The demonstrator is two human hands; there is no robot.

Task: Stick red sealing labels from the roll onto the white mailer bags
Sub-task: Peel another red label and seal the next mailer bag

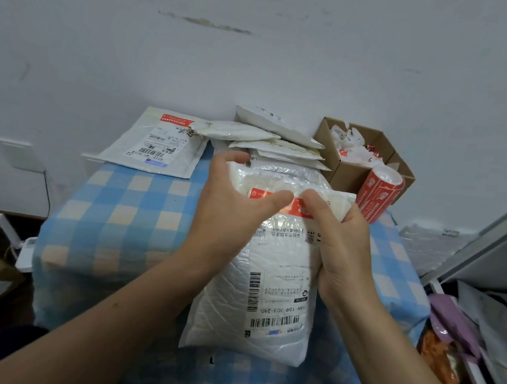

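"Gripping the white mailer bag (222, 314) with both hands, is that right?"

"Yes. It's in the middle of the blue checked cloth (117, 208), its long side running near to far, with the shipping label (284, 296) facing up."

"How do the fingers lie?"

"The left hand (231, 208) has its fingers curled over the bag's far end, and its thumb is laid on the red label (296, 206). The right hand (341, 252) clamps the bag's right edge. Its fingers are mostly hidden behind the plastic, and its thumb tip is on the same label."

"Where does that label sit?"

"Across the bag's far end, showing between the two thumbs."

"And the roll?"

"The roll of red labels (378, 190) is just right of the bag's far end, against a cardboard box (347, 174) that holds white scraps."

"Any other bags?"

"A stack of mailer bags (267, 144) lies at the far edge of the cloth, just beyond the left hand's fingers. At the far left a flat bag (154, 161) rests by the wall, with a red strip (175, 119) across its far end."
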